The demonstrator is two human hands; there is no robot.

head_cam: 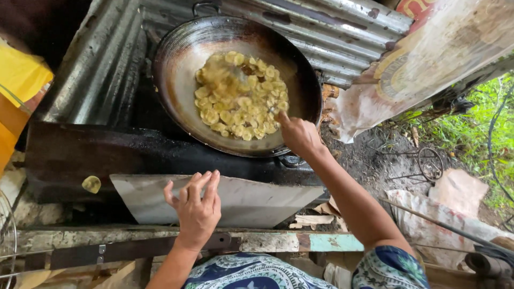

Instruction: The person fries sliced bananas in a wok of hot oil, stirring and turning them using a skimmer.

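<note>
A big dark wok (176, 59) sits on a soot-black stove and holds several pale yellow banana slices (241, 96) in oil. My right hand (300, 136) reaches over the wok's near right rim, fingers closed around a thin utensil handle whose end lies among the slices. My left hand (197, 206) rests flat, fingers spread, on a grey metal sheet (251, 200) leaning against the stove front. One loose slice (91, 184) lies on the stove ledge at the left.
Corrugated metal sheets (332, 37) wall the back and left of the stove. A worn printed sack (428, 69) hangs at the right, with bare soil, grass (476, 128) and a cloth beyond. A painted wooden rail (278, 242) runs along the front. Yellow plastic (19, 75) is at far left.
</note>
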